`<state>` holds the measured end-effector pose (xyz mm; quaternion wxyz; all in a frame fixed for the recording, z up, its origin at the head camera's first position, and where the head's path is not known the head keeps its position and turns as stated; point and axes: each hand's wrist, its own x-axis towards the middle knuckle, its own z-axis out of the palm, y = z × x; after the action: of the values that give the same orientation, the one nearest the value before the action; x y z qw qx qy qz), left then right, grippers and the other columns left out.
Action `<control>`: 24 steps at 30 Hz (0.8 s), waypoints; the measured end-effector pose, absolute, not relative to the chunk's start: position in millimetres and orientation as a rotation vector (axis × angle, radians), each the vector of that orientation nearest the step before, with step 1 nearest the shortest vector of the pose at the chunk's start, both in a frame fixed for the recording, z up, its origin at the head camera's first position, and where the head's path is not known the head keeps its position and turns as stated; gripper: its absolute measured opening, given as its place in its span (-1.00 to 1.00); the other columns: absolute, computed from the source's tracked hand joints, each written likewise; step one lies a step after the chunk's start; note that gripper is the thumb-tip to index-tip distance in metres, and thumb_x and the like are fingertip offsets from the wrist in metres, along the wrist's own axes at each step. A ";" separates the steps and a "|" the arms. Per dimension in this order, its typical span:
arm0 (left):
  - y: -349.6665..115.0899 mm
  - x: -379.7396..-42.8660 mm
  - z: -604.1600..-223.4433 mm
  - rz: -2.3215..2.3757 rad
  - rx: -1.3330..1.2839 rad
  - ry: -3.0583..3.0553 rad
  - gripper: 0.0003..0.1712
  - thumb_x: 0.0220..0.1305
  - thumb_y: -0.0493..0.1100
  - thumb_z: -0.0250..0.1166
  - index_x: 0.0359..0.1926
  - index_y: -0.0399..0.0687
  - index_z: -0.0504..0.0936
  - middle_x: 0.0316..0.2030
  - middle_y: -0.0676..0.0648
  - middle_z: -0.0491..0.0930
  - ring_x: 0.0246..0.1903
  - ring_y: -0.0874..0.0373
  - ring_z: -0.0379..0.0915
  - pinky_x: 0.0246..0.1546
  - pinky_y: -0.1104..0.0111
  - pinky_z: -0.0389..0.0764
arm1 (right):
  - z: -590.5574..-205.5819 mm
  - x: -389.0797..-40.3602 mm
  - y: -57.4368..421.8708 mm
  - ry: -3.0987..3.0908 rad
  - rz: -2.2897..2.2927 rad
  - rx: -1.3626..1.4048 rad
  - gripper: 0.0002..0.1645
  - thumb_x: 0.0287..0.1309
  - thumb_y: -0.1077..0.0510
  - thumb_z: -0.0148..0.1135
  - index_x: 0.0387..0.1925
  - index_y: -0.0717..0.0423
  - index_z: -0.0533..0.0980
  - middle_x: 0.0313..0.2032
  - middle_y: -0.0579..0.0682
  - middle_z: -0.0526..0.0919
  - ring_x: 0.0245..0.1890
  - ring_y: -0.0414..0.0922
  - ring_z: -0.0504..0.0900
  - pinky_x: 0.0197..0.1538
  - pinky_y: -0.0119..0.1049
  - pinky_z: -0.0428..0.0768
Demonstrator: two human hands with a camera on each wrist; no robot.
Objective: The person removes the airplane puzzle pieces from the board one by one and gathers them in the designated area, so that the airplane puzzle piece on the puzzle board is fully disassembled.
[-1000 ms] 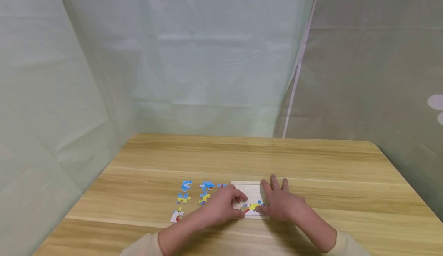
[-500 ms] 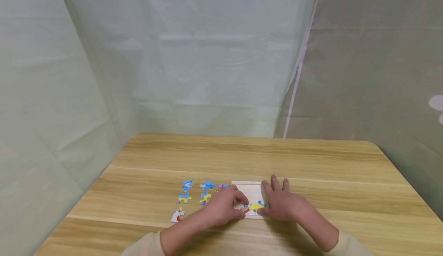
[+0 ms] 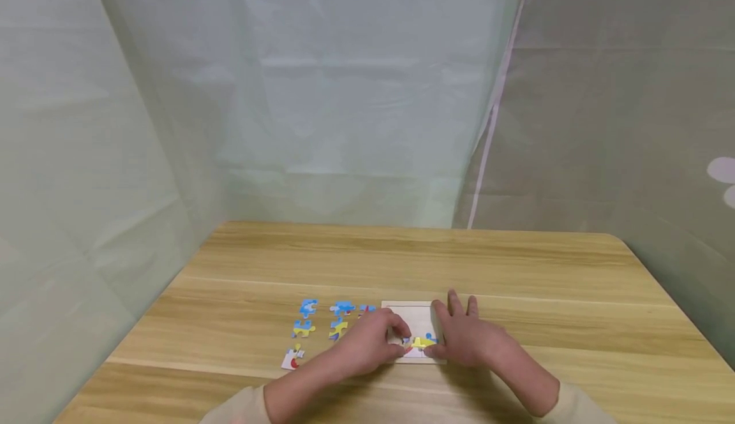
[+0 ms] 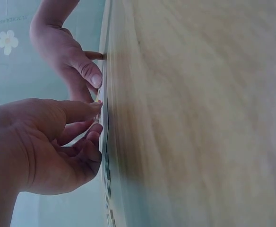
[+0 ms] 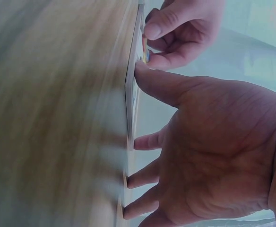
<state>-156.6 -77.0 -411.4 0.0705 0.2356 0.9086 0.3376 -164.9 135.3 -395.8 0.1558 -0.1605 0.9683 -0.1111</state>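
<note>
A shallow light-wood puzzle tray (image 3: 410, 317) lies on the table, with joined pieces along its near side. My left hand (image 3: 370, 342) reaches over the tray's left part, thumb and index finger pinching a jigsaw piece (image 3: 408, 347) with red on it. Most of that piece is hidden by the fingers; in the right wrist view its coloured edge (image 5: 145, 43) shows. Beside it lies a yellow and white puzzle section (image 3: 423, 342). My right hand (image 3: 467, 338) rests with spread fingers over the tray's right edge, its thumb touching the near right pieces.
Several loose jigsaw pieces lie left of the tray, among them a blue one (image 3: 308, 308), a blue and yellow one (image 3: 302, 328) and a white and red one (image 3: 293, 357). The wooden table (image 3: 517, 271) ends at pale hanging cloth (image 3: 367, 111).
My left index finger and thumb have drawn slightly closer around the jigsaw piece, which sits a little lower in the tray. My right hand has stayed in place.
</note>
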 end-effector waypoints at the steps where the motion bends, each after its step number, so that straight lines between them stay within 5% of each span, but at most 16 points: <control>1: -76.8 -156.7 -411.2 1.031 0.705 2.725 -0.81 0.07 -0.29 0.52 -0.27 -0.01 0.72 -0.38 0.20 0.56 -0.43 0.36 0.38 -0.27 0.41 0.46 | -395.7 -164.9 135.1 2.773 -0.314 -0.456 0.03 0.19 -0.30 0.36 0.44 0.19 0.18 0.47 0.49 0.03 0.37 0.61 0.01 -0.14 0.58 0.41; 14: -81.3 -155.3 -411.4 1.222 0.595 2.637 -0.87 0.25 -0.38 0.33 -0.30 -0.04 0.65 -0.46 0.15 0.53 -0.49 0.28 0.41 -0.44 0.42 0.48 | -396.2 -164.6 134.2 2.768 -0.296 -0.443 0.02 0.19 -0.31 0.34 0.43 0.16 0.17 0.48 0.46 0.03 0.39 0.58 0.00 -0.16 0.61 0.38; 24: -98.8 -154.6 -413.7 1.268 0.635 2.649 -0.87 0.27 -0.35 0.32 -0.29 -0.02 0.66 -0.41 0.17 0.55 -0.43 0.26 0.43 -0.33 0.39 0.49 | -396.2 -164.9 134.9 2.765 -0.309 -0.446 0.04 0.19 -0.30 0.35 0.45 0.17 0.15 0.48 0.47 0.01 0.39 0.59 -0.02 -0.13 0.58 0.40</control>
<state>-154.6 -98.8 -413.7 0.0684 0.2110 0.8795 0.4211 -164.9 134.9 -396.2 0.1612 -0.1561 0.9685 -0.1084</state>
